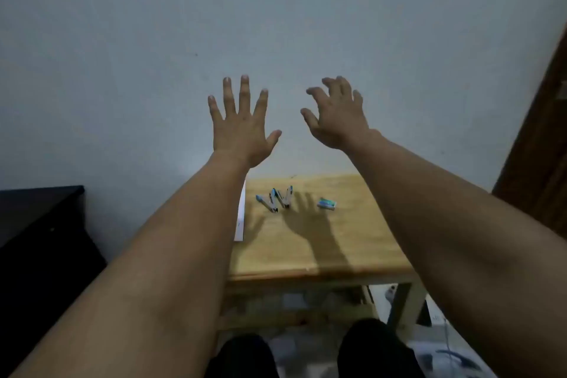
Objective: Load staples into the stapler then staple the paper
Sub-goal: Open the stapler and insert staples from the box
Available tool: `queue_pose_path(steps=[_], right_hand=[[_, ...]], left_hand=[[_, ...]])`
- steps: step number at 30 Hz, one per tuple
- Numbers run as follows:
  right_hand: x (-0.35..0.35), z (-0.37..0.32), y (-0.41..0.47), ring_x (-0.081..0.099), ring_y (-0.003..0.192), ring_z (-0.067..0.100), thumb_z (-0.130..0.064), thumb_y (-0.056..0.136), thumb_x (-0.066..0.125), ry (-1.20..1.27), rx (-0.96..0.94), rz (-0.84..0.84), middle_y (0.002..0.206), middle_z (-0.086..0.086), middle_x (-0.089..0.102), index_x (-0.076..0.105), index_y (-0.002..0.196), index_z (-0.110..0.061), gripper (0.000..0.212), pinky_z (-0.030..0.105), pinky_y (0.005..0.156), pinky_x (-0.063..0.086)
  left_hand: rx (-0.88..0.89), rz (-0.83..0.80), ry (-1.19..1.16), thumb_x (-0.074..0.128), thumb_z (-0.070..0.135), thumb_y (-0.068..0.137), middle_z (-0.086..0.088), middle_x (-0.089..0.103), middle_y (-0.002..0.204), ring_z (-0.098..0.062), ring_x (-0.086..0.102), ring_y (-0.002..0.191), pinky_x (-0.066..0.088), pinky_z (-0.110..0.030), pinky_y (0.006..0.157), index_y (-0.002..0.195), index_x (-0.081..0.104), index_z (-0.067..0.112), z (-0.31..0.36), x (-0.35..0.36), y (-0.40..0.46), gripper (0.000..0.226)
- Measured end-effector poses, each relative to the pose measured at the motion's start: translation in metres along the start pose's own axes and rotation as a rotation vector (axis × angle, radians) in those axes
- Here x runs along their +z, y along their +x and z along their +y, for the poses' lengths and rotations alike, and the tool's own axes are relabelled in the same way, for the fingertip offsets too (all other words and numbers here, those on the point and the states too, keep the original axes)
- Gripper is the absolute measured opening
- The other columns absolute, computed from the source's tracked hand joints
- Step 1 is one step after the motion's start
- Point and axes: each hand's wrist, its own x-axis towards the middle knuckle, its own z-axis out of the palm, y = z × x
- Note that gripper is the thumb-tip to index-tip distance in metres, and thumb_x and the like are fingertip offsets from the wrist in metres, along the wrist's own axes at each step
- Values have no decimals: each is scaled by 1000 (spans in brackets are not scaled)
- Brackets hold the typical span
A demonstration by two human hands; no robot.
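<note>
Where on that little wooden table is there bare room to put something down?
The near half of the table, in front of the stapler and staple box, is bare. The far strip is crowded; paper lies along the left.

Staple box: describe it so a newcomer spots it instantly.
Find the wooden table against the wall. The staple box lies alone near its far edge, right of two opened staplers. It is the only small flat block, teal and white, while the staplers are long, hinged open, with metal showing.
</note>
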Motion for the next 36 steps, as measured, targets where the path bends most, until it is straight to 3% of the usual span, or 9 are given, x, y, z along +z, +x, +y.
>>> queue_pose_path(steps=[2,5,15,23,29,36], right_hand=[[-9,-4,-24,27,152,33,-47,105,44,45,-47,49,158,12,42,51,146,-22,49,54,117,30],[-21,-14,-58,39,143,32,-45,105,46,78,-71,46,149,11,51,59,139,-20,44,50,108,38],[-20,-29,-101,51,128,30,-46,104,48,140,-72,-27,134,8,60,69,124,-21,39,46,98,47],[72,-32,-79,61,112,23,-41,102,52,295,34,-248,120,2,66,71,116,-21,31,40,91,53],[173,-30,-55,68,92,26,-32,95,56,298,149,-465,101,3,75,75,99,-20,23,41,79,59],[251,-39,-17,62,77,26,-41,94,60,197,241,-588,73,0,57,60,81,-16,28,31,59,42]], left_hand=[[-12,-14,4,32,71,98,-14,-15,171,-45,-19,155,2,-68,123,165,2,26,3,-14,-26,86],[6,-13,-6,34,69,99,-14,-8,172,-45,-16,156,6,-65,123,164,9,25,7,-32,-58,83],[9,-38,-34,38,64,100,-14,10,171,-44,-7,157,17,-60,123,160,23,23,15,-38,-101,74],[5,-226,-106,39,54,104,-10,15,170,-39,-1,158,20,-54,122,157,28,23,12,60,-88,63],[-30,-408,-103,48,25,100,-3,49,149,-32,34,143,37,-44,100,139,51,21,7,153,-71,39],[-22,-497,-156,47,25,100,0,43,159,-34,27,149,32,-49,110,149,47,26,-16,239,-46,49]])
